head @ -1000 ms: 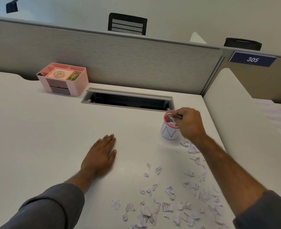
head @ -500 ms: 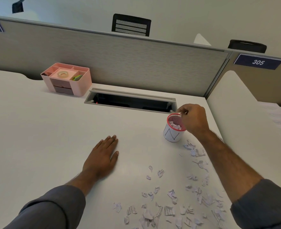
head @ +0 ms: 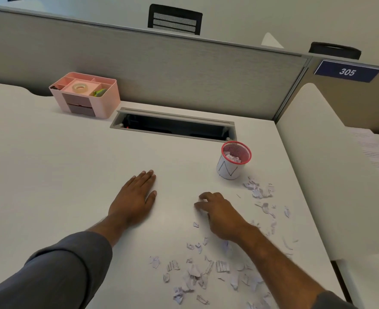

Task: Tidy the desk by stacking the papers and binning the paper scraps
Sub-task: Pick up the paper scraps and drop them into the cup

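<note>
A small white bin (head: pixel 228 170) with a red mesh rim stands at the right of the white desk (head: pixel 50 175), with crumpled scraps inside it. Torn paper scraps (head: pixel 197 273) lie scattered in front of the bin and along the desk's right side. My left hand (head: pixel 135 201) rests flat on the desk, fingers straight. My right hand (head: pixel 219 215) is down on the desk at the left edge of the scraps, fingers curled toward the surface. Whether it pinches a scrap is hidden by blur and by the fingers.
A pink desk organiser (head: pixel 88 101) with a tape roll stands at the back left. An open cable slot (head: pixel 172 126) lies behind the bin. A white side divider (head: pixel 318 152) bounds the desk on the right; printed papers (head: pixel 376 152) lie beyond it.
My right hand left the bin's rim and came down toward me onto the desk by the nearest scraps. My left hand stayed flat in place.
</note>
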The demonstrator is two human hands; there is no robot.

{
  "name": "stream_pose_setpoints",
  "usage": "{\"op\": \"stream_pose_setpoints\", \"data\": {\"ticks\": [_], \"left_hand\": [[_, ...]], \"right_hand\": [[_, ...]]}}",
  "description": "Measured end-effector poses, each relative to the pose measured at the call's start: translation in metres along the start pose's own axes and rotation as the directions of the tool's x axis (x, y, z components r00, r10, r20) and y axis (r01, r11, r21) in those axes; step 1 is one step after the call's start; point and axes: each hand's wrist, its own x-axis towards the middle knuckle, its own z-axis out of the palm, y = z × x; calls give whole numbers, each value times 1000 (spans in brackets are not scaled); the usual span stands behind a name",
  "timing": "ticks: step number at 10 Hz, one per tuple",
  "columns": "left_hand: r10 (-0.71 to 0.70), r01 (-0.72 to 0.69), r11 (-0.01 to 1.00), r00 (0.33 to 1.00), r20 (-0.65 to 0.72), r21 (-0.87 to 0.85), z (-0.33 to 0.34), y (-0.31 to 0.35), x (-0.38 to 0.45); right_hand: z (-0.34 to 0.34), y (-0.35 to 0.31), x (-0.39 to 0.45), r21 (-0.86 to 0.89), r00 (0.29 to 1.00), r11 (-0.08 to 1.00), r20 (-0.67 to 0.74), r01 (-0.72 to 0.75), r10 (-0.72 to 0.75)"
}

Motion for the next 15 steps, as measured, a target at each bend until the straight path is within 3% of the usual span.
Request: {"op": "stream_pose_setpoints", "data": {"ticks": [2, 3, 4, 5, 8, 12, 13, 14, 15], "left_hand": [[0, 0, 1000, 1000, 0, -2, 0, 1, -1], [-2, 2, 1000, 1000, -4, -4, -1, 2, -1], [-2, 2, 1000, 1000, -14, -2, 0, 3, -1], [-4, 4, 1000, 1000, -17, -4, 0, 3, -1], [-1, 1, 1000, 1000, -24, -9, 3, 0, -1], [-5, 5, 1000, 1000, -28, -15, 3, 0, -2], [-4, 3, 1000, 999, -33, -17, 2, 1, -3], [-2, 1, 1000, 999, -40, -18, 2, 1, -3], [-2, 1, 1000, 999, -41, -16, 2, 2, -3]], "right_hand": [[15, -16, -28, 69, 997, 996, 42, 64, -67], [11, -19, -40, 128, 998, 991, 47, 24, -30], [3, -20, -52, 153, 989, 986, 141, -64, 43], [6, -33, -62, 116, 970, 992, 241, -54, 25], [36, -53, -61, 70, 1000, 997, 7, -23, 23], [46, -50, -32, -15, 984, 987, 78, -158, 159], [41, -44, -26, 24, 979, 982, 90, -185, 182], [22, -33, -20, 204, 972, 950, 30, -236, 234], [-6, -20, -14, 456, 942, 844, -31, -283, 333]]}}
